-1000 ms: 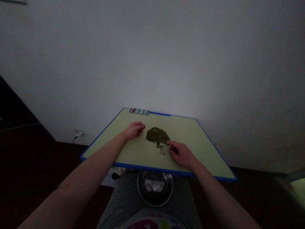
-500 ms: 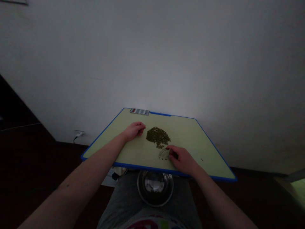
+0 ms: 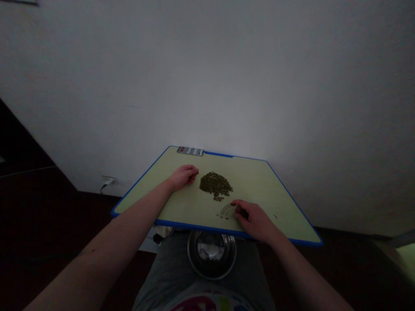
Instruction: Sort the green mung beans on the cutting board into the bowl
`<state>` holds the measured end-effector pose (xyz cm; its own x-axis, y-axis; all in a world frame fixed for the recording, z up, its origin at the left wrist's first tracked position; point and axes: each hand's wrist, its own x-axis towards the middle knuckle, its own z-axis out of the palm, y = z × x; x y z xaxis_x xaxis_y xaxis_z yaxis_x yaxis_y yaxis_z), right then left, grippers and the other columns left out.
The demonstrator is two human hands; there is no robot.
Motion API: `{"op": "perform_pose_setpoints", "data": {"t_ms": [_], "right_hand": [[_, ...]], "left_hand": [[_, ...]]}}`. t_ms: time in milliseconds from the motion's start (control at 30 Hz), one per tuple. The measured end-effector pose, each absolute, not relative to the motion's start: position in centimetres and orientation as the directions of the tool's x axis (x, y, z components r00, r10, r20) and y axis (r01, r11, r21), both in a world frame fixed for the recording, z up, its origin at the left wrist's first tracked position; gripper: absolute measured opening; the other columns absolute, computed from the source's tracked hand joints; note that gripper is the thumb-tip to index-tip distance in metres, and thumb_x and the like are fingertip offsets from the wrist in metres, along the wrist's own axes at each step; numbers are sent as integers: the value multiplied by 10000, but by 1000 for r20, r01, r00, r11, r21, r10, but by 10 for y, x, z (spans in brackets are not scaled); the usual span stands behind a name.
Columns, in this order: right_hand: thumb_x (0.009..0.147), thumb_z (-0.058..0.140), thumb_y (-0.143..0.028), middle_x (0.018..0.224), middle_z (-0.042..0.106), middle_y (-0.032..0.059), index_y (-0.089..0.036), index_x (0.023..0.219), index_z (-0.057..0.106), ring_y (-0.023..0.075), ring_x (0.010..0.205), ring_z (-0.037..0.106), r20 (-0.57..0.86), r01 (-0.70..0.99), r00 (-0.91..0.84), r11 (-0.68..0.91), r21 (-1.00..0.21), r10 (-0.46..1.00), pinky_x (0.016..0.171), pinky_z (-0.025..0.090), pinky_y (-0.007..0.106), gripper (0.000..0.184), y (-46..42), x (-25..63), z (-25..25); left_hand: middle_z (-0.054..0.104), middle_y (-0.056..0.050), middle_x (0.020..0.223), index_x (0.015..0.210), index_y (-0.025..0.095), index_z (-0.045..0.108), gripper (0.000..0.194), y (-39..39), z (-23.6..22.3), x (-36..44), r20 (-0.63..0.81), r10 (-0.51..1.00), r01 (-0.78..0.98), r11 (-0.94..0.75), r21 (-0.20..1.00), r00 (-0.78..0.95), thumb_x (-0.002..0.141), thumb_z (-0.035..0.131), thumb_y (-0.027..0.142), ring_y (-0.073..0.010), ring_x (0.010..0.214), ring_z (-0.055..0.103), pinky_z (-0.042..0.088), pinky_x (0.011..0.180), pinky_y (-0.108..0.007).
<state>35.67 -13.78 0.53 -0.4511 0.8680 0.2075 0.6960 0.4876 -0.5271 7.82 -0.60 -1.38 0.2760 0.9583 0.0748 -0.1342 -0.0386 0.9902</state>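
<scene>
A pile of small olive-brown grains or beans (image 3: 215, 185) lies on the pale, blue-edged table. Just left of it rests my left hand (image 3: 184, 177), fingers curled and pinched together; whether anything is in them cannot be seen. My right hand (image 3: 256, 219) is near the front edge, thumb and fingers bent round the right side of a clear, curved, dish-like piece (image 3: 227, 210). Its exact kind is hard to make out in the dim light. A few loose grains (image 3: 222, 217) lie by its near side.
A phone (image 3: 190, 151) lies at the table's back left, by the wall. The blue rim (image 3: 201, 227) marks the front edge. Below it, a metal bowl (image 3: 212, 270) with dark contents sits on my lap. A small dark sliver (image 3: 275, 216) lies at right.
My right hand has slid slightly right and nearer to me, and the clear curved piece has moved right with it, away from the pile. My left hand has stayed put.
</scene>
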Motion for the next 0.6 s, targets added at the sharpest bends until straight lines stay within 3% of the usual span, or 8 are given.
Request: {"op": "perform_pose_setpoints", "data": {"t_ms": [600], "right_hand": [[772, 454, -159, 688, 578, 4, -185, 1053, 531, 134, 604, 518, 168, 691, -459, 469, -551, 873, 578, 368, 245, 292, -150, 369, 6]], "left_hand": [[436, 44, 474, 662, 154, 506, 181, -5, -14, 78, 61, 962, -117, -31, 993, 265, 668, 606, 304, -57, 396, 403, 270, 387, -194]]}}
